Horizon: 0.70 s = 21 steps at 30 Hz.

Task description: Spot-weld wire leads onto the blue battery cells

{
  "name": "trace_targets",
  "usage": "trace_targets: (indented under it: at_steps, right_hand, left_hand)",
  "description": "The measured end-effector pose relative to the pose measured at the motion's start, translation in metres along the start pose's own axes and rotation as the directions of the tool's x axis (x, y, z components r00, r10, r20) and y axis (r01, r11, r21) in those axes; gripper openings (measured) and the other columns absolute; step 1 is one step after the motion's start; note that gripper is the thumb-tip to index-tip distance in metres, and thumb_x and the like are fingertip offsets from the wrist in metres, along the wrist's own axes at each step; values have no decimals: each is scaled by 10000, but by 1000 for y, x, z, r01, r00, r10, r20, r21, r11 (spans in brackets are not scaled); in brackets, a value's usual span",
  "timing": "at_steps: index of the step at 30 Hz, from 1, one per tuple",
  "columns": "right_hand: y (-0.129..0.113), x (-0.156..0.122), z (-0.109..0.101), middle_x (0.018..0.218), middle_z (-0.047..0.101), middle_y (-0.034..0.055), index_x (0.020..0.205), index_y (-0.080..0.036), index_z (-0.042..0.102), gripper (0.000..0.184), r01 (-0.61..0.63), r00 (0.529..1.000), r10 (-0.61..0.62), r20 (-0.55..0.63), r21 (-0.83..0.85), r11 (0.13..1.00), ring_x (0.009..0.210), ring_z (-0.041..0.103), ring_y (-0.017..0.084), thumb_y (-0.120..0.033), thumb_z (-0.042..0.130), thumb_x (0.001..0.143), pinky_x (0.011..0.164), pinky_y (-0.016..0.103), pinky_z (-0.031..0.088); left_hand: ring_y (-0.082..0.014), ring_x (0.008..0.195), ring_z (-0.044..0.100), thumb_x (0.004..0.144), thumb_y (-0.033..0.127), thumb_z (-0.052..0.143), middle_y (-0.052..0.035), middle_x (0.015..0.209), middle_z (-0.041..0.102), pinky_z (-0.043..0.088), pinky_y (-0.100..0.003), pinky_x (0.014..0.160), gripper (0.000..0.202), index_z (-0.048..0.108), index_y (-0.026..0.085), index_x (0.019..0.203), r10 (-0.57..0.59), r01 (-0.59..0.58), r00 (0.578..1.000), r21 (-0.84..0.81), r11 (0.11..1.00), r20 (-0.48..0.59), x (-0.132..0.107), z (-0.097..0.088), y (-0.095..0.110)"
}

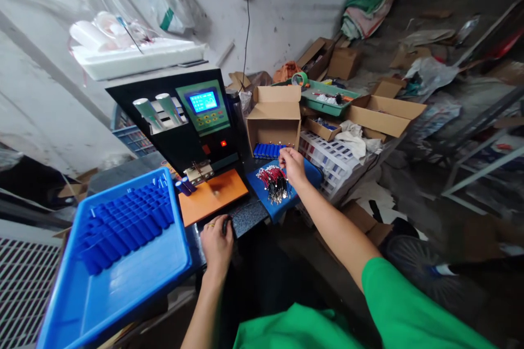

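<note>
My left hand rests at the bench's front edge. Its fingers curl round a small dark thing that I cannot make out. My right hand is over the blue mat, fingertips pinched together; whatever is in them is hidden. Below and left of it lies a bundle of red and black wires with pale ends. Just behind, a row of blue cylindrical cells stands in front of an open cardboard box. An orange board lies under the head of a black spot welder, beside two blue cells.
At left a blue tray holds many blue cells. The welder has a lit screen. White foam lies on top of it. To the right are a white plastic basket, a green tray and cardboard boxes.
</note>
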State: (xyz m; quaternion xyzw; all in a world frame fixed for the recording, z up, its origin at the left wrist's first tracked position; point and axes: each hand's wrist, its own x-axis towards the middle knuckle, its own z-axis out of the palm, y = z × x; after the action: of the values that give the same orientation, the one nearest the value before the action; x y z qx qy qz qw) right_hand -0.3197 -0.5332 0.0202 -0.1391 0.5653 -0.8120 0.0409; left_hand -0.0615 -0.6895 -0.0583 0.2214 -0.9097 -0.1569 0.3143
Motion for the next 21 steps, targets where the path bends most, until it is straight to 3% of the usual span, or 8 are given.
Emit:
trace_targets:
  at_steps: [6, 11, 16, 21]
  right_hand:
    - [-4, -24, 21, 595, 476, -44, 680, -205, 504, 272, -168, 985, 154, 73, 247, 955, 544, 462, 90, -376, 711, 724, 432, 187, 330]
    - [-4, -57, 42, 607, 524, -30, 684, -191, 544, 220, -268, 961, 233, 149, 300, 915, 550, 472, 86, -335, 709, 708, 439, 185, 335]
    - [1, -89, 67, 588, 528, -38, 708, -192, 564, 237, -294, 947, 238, 218, 277, 915, 540, 477, 86, -358, 733, 714, 451, 187, 347]
    - [4, -110, 80, 593, 550, -40, 717, -182, 586, 252, -272, 939, 210, 271, 217, 937, 503, 459, 69, -391, 724, 740, 480, 203, 355]
  left_hand:
    - [-251, 925, 665, 925, 307, 522, -106, 1022, 744, 502, -399, 843, 253, 734, 192, 1003, 38, -45, 995, -85, 995, -88, -2, -3, 6]
    - [-209, 901, 682, 922, 368, 566, -90, 967, 734, 541, -373, 848, 254, 722, 203, 1034, -42, -14, 979, -272, 962, -199, 0, -21, 37]
    - [-187, 849, 704, 898, 388, 618, -88, 982, 753, 578, -347, 800, 269, 713, 188, 1050, -123, 31, 979, -477, 879, -164, 18, -28, 67]
    - [-190, 850, 710, 834, 388, 696, -70, 952, 766, 582, -352, 816, 264, 737, 192, 1007, -159, 84, 982, -535, 841, -96, 27, -23, 69]
